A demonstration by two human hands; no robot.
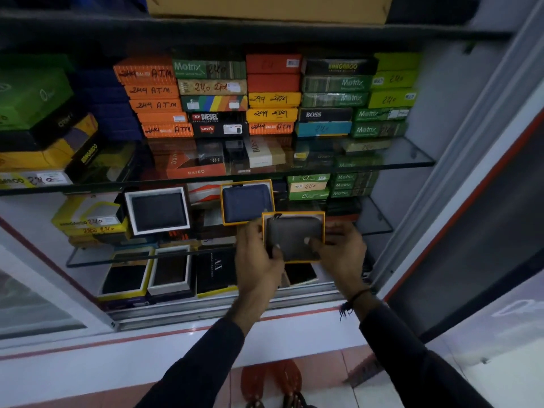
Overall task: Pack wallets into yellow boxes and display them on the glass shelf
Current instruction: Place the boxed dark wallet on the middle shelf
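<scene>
Wallets sit at the centre of this moment: a dark grey zip wallet (294, 237) lies face-out inside an open yellow box (294, 214), held a little right of the frame's centre in front of the cabinet. Both hands carry it. The left hand (259, 260) closes around the box's lower left corner, thumb pressed on the wallet's face; the right hand (338, 248) clasps the right edge, its thumb also lying across the wallet. That two-thumb hold probably keeps the wallet seated in its tray while the box is tipped upright toward the viewer, so the face shows as it would on display.

Just up and left, touching or nearly touching the held box's corner, a blue wallet in a yellow box (246, 203) already leans upright on the glass shelf (379, 228). Further left a dark wallet in a white box (159, 210) stands the same way. The leaning pose lets a customer see each wallet through the front, and the row reads left to right, so the free spot to the right of the blue one looks like the destination for the grey one.

Above, in the upper half of the frame, stacked closed boxes (265, 95) in orange, green and yellow fill a higher glass shelf, price marks facing outward. Below the hands, more open boxes (170, 272) lie on the cabinet floor.

The packing seems done for this piece; what remains, in my judgement, is setting it down at a matching tilt without knocking its blue neighbour.
</scene>
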